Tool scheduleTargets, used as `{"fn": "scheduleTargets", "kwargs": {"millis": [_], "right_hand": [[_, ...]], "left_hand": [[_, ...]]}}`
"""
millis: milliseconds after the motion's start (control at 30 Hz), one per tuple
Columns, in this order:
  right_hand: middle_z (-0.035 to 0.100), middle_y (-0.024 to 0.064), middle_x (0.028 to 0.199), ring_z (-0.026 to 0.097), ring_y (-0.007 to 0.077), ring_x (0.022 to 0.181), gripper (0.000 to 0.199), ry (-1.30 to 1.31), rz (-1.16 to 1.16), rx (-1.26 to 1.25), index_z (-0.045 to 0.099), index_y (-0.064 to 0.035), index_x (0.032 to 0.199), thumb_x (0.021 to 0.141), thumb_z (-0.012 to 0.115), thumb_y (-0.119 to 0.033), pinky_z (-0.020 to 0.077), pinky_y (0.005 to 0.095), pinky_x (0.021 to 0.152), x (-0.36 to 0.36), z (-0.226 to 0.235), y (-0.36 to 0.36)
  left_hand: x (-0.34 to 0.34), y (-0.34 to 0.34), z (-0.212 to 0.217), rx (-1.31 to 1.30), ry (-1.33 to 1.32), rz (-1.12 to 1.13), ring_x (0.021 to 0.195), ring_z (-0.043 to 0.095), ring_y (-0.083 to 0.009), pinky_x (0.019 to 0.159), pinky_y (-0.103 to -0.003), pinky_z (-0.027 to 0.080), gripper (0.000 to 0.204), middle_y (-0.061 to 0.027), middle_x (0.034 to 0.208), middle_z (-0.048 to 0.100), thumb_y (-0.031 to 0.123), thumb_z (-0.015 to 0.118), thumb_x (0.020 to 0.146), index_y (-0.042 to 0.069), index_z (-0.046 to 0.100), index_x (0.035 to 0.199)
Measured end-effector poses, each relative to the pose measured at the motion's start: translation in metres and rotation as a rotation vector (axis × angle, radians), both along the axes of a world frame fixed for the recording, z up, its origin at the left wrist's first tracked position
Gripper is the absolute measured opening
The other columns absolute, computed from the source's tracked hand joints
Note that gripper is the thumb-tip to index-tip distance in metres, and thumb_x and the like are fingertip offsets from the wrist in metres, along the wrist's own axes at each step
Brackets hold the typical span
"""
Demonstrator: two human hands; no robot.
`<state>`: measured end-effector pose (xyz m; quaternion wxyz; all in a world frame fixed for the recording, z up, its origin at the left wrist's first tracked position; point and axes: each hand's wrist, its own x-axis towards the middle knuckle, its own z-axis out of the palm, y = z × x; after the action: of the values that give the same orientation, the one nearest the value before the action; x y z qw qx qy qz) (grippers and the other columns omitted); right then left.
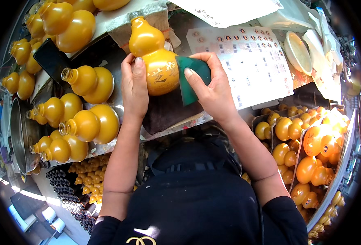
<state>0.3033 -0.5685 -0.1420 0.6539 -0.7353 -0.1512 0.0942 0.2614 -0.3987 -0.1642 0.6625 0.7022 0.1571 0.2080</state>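
Observation:
A yellow gourd-shaped bottle [147,37] with gold markings on its lower bulb lies tilted on the bench in front of me, its clear neck pointing away. My left hand [134,87] is closed against the bottle's left side, thumb on top and fingers partly hidden. In my right hand [216,90] is a flat green scraper-like sheet [188,94], pinched under the thumb, with its left edge against the bottle's right side. A dark cloth [164,116] lies below the bottle, and a pale folded cloth [121,27] sits under its neck.
Several similar yellow bottles [101,122] stand at the left, near a black phone [49,60] and a metal bowl [20,134]. Printed label sheets [254,73] cover the bench's right side, beside a pale oval bowl [298,53]. A divided crate [296,163] of gourd bottles is at lower right.

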Motion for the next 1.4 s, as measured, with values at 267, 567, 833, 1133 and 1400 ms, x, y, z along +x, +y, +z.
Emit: {"fn": "scheduleTargets", "kwargs": {"millis": [267, 567, 833, 1133, 1400], "right_hand": [[0.057, 0.0139, 0.098, 0.058, 0.0232, 0.088, 0.033, -0.231, -0.129, -0.027, 0.048, -0.0023, 0.114, 0.085, 0.063, -0.008, 0.0479, 0.0326, 0.079, -0.005, 0.002, 0.003], [0.060, 0.0026, 0.094, 0.054, 0.0189, 0.077, 0.033, -1.052, -0.034, -0.197, 0.068, -0.0066, 0.092, 0.061, 0.073, 0.004, 0.0449, 0.0307, 0.069, -0.046, -0.012, 0.031], [0.061, 0.0043, 0.091, 0.059, 0.0200, 0.074, 0.021, -1.062, 0.145, -0.250, 0.065, -0.0056, 0.089, 0.070, 0.071, 0.000, 0.0458, 0.0303, 0.065, -0.050, -0.009, 0.031], [0.060, 0.0100, 0.092, 0.061, 0.0141, 0.071, 0.036, -0.156, -0.099, -0.080, 0.046, -0.0022, 0.118, 0.091, 0.064, -0.018, 0.0489, 0.0259, 0.064, -0.035, 0.001, 0.013], [0.063, 0.0118, 0.085, 0.062, 0.0172, 0.074, 0.029, -0.271, -0.179, -0.096, 0.051, -0.0007, 0.110, 0.091, 0.063, -0.019, 0.0502, 0.0296, 0.067, -0.041, -0.012, 0.013]], "left_hand": [[-0.001, 0.006, -0.002, -0.033, 0.007, -0.029, 0.106, 0.056, -0.0172, 0.094, -0.030, 0.043, 0.056, -0.0152, 0.117, 0.057, 0.044, 0.035, 0.102, -0.004, 0.039, 0.130], [-0.003, 0.005, 0.010, -0.241, 0.000, -0.147, 0.115, 0.055, -0.0200, 0.100, -0.034, 0.043, 0.050, -0.0122, 0.126, 0.052, 0.039, 0.025, 0.104, 0.002, 0.039, 0.134], [-0.005, 0.010, 0.014, -0.244, 0.023, -0.197, 0.114, 0.056, -0.0199, 0.097, -0.031, 0.045, 0.055, -0.0154, 0.128, 0.052, 0.042, 0.028, 0.104, 0.001, 0.032, 0.140], [-0.010, 0.004, 0.000, 0.075, -0.040, -0.085, 0.119, 0.052, -0.0237, 0.101, -0.034, 0.039, 0.087, -0.0177, 0.128, 0.052, 0.069, 0.038, 0.091, -0.001, 0.028, 0.142], [-0.010, 0.002, 0.001, 0.110, -0.030, -0.051, 0.114, 0.055, -0.0225, 0.097, -0.032, 0.042, 0.078, -0.0167, 0.122, 0.057, 0.063, 0.038, 0.094, 0.000, 0.032, 0.140]]}}
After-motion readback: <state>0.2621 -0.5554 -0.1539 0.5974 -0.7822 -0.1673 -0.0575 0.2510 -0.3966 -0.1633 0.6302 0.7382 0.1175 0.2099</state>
